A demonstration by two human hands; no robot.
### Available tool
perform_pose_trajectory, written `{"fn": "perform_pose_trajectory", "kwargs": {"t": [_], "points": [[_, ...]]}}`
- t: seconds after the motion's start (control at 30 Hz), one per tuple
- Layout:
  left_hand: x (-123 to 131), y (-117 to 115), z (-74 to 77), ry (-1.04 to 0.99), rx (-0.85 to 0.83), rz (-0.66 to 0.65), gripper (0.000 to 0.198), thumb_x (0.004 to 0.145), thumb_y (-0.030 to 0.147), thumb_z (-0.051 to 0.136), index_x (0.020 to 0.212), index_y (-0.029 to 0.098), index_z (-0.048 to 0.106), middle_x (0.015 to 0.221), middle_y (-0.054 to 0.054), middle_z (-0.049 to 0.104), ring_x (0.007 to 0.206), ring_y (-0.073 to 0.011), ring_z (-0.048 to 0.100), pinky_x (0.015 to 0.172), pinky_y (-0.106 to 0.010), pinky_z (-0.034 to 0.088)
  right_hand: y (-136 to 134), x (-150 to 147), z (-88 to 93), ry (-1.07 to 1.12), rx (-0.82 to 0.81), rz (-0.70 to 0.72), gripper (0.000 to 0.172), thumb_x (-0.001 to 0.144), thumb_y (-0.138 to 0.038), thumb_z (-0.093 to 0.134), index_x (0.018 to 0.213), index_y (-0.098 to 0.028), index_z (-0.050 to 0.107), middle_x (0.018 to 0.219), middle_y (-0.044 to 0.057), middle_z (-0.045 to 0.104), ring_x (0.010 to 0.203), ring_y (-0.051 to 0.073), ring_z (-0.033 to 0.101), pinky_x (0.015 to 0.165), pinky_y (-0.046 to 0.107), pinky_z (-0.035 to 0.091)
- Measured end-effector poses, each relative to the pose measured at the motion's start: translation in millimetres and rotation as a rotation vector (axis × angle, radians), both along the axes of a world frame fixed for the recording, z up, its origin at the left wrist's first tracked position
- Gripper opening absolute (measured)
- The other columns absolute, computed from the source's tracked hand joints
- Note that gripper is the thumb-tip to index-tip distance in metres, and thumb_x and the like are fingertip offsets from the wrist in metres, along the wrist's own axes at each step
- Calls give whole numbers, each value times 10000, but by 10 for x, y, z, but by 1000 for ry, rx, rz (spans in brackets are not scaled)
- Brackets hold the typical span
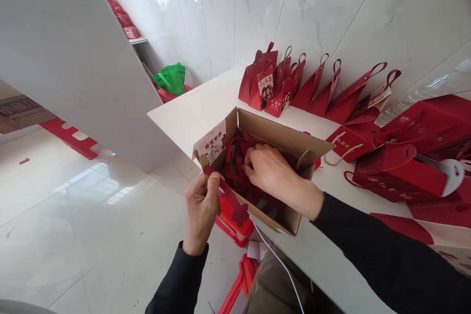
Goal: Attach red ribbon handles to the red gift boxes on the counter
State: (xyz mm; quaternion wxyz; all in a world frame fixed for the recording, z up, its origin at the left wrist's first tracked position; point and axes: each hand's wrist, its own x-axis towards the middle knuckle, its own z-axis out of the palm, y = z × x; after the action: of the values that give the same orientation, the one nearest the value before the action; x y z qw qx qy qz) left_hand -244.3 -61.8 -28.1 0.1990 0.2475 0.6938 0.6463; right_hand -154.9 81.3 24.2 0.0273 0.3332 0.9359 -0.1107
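Observation:
A brown cardboard box (279,135) sits at the near edge of the white counter (206,108), filled with red paper pieces (235,167). My right hand (270,169) reaches down into the box, fingers curled among those pieces. My left hand (200,206) is below the box's left corner, fingers pinched on a flat printed card with a red strap (235,203) hanging from it.
Folded red gift bags (294,86) with loop handles stand in a row against the tiled wall. More flat red bags (401,167) lie piled at the right. A green bag (171,78) and red stools (237,282) are on the floor side.

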Motion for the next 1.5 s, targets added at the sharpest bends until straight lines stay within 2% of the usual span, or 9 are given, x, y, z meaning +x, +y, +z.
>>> {"fn": "perform_pose_trajectory", "kwargs": {"t": [0.23,0.33,0.47,0.67,0.87,1.13,1.23,1.4,1.5], "points": [[50,-60,173,27,-15,-9,354,945,444,596,684,205,618,364,69,457,338,-92,387,414,-223,336,90,338,216,320,-269,-73,95,977,-257,703,889,-229,681,792,-36,742,691,146,689,609,243,506],[59,-117,255,75,-18,-3,343,958,466,601,806,190,737,369,60,485,389,-112,422,477,-236,406,111,429,221,416,-315,-77,35,973,-215,685,950,-233,702,862,-42,762,751,136,700,650,228,517],[50,-154,273,85,-31,3,363,964,501,607,938,190,792,391,60,504,416,-125,423,498,-252,420,132,501,225,433,-311,-62,178,921,-98,652,977,-223,764,837,-20,762,742,161,687,697,272,501],[93,-117,283,47,-26,-5,352,970,479,613,831,197,771,354,53,485,396,-98,393,528,-226,414,140,562,304,478,-285,-51,191,942,-140,612,980,-235,774,951,-2,772,731,171,654,703,298,477],[227,-36,432,-181,50,-71,417,945,553,644,709,209,662,327,75,379,305,-77,285,360,-210,243,102,648,470,626,-265,-14,158,1012,-218,537,1021,-242,693,877,-29,729,698,153,637,667,276,475],[521,146,572,-468,149,-197,487,826,661,753,773,186,662,512,53,496,409,-77,432,392,-189,330,-64,713,563,1124,-324,-48,94,1038,-260,602,1055,-252,694,1032,-6,728,870,150,693,801,262,567],[644,219,594,-617,124,-208,537,753,669,801,903,157,743,533,55,479,443,-74,426,409,-176,318,-179,766,526,1243,-422,-77,39,1009,-259,656,1028,-250,690,1037,3,742,931,166,731,817,272,614],[725,336,609,-691,183,-201,513,814,586,776,1064,138,761,495,126,235,412,-44,232,406,-164,223,-354,924,297,1265,-642,-156,94,982,-322,705,1033,-246,683,1099,33,762,1048,190,741,876,295,640],[712,391,625,-678,187,-217,496,823,569,773,1065,137,744,514,124,259,421,-45,246,415,-171,259,-385,1022,182,1200,-682,-173,98,976,-329,701,1010,-238,690,1041,31,770,1007,191,744,854,294,632]]}}
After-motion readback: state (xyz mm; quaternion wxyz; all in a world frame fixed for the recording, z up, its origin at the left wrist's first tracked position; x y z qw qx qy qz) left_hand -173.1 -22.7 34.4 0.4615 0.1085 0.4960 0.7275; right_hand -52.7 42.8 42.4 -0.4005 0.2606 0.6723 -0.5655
